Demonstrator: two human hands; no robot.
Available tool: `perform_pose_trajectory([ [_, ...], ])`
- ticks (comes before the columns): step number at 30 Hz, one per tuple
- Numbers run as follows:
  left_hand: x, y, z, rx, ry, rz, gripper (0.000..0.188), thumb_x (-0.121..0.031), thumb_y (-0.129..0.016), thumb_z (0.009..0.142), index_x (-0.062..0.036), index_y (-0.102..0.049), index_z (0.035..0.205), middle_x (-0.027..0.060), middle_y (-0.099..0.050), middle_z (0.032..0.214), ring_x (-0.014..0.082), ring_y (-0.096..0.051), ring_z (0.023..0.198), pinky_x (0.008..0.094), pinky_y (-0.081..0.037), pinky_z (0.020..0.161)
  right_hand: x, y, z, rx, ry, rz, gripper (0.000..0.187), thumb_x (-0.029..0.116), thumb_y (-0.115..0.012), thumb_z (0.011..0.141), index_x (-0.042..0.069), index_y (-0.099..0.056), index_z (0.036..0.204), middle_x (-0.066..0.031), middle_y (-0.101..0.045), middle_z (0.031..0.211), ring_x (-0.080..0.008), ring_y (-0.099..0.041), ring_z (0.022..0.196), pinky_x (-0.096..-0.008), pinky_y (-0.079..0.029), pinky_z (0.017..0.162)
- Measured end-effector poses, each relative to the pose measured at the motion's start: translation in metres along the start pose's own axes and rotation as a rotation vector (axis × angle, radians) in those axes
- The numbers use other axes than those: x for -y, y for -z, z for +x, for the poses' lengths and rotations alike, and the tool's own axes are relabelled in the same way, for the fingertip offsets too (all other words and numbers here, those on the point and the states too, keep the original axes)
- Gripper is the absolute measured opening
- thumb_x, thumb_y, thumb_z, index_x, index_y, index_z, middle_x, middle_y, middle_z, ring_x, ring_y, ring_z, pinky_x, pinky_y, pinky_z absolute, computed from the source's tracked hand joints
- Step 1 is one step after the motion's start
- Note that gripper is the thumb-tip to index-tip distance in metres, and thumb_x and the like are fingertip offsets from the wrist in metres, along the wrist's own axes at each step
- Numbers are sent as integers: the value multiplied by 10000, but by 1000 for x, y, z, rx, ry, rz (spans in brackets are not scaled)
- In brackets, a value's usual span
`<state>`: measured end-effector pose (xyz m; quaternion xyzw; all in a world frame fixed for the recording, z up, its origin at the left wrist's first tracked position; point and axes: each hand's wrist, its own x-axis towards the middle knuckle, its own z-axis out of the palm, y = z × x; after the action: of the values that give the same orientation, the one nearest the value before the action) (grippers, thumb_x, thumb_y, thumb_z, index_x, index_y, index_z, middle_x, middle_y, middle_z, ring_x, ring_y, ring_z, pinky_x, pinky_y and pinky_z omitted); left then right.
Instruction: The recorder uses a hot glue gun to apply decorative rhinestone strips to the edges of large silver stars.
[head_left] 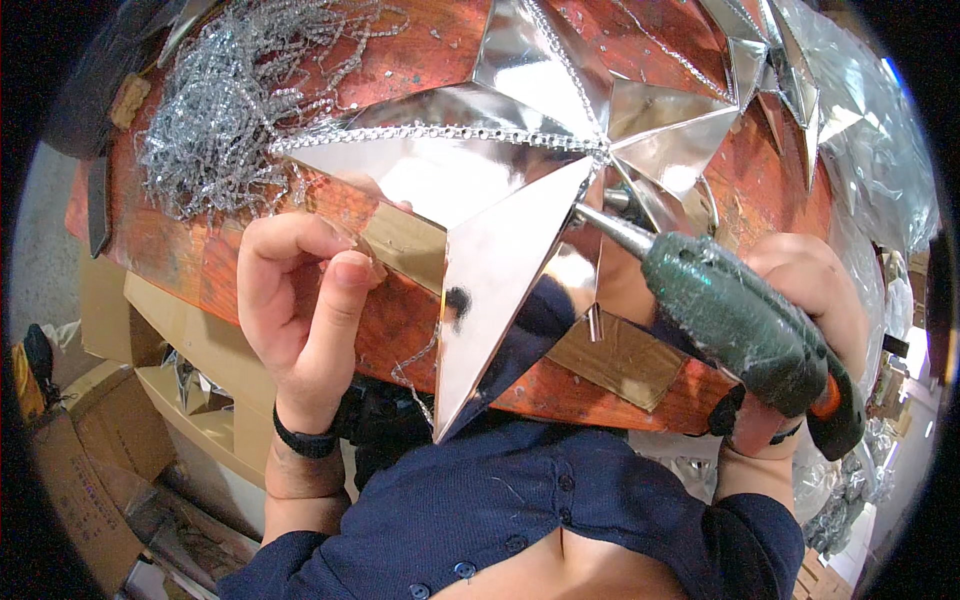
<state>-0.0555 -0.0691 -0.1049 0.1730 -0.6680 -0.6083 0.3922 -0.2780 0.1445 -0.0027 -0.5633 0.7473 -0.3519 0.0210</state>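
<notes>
- Already lined with bead trim (430, 137) along two ridges of the silver star (515, 240), set between both hands' fingers.
- Left bare along the lower ridge, near the glue gun (730, 310) gripped in the right hand's (815, 285) curled fingers.
- Pinched narrow in the left hand (305, 290); cannot tell on what.
- Beyond those fingers, heaped loose strands (215, 120).
- Below left, silver pieces (187, 382) inside an open cardboard box (205, 434).
</notes>
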Motion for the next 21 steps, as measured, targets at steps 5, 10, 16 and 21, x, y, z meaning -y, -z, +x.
perform_pose_trajectory([
  [5, 2, 4, -2, -8, 34, 22, 129, -61, -589, 947, -16, -486, 1011, 35, -544, 876, 101, -541, 775, 242, -454, 764, 6, 6, 7, 277, 239, -285, 294, 316, -711, 783, 50, -587, 776, -97, -660, 772, -265, -638, 799, -348, -496, 751],
  [10, -2, 4, -2, 65, -102, -12, 252, -247, -510, 1000, -3, -543, 948, 66, -570, 815, 160, -557, 747, 300, -464, 736, 27, -10, 6, -30, 115, -106, 250, 275, -713, 774, 57, -591, 778, -95, -664, 763, -266, -645, 804, -358, -502, 756],
  [16, -18, 16, -22, 215, -114, 178, 510, -487, -515, 959, -16, -677, 850, 86, -612, 740, 237, -594, 682, 349, -468, 655, 10, -13, -3, -49, 138, -151, 366, 388, -714, 784, 48, -578, 776, -97, -638, 728, -258, -631, 745, -345, -498, 713],
  [21, -26, 18, -21, 393, -206, 293, 483, -516, -584, 902, -46, -696, 880, 55, -613, 745, 222, -594, 661, 332, -467, 617, 6, -4, -6, 7, 129, -138, 366, 386, -700, 803, 49, -562, 767, -88, -612, 712, -245, -605, 706, -333, -484, 668],
])
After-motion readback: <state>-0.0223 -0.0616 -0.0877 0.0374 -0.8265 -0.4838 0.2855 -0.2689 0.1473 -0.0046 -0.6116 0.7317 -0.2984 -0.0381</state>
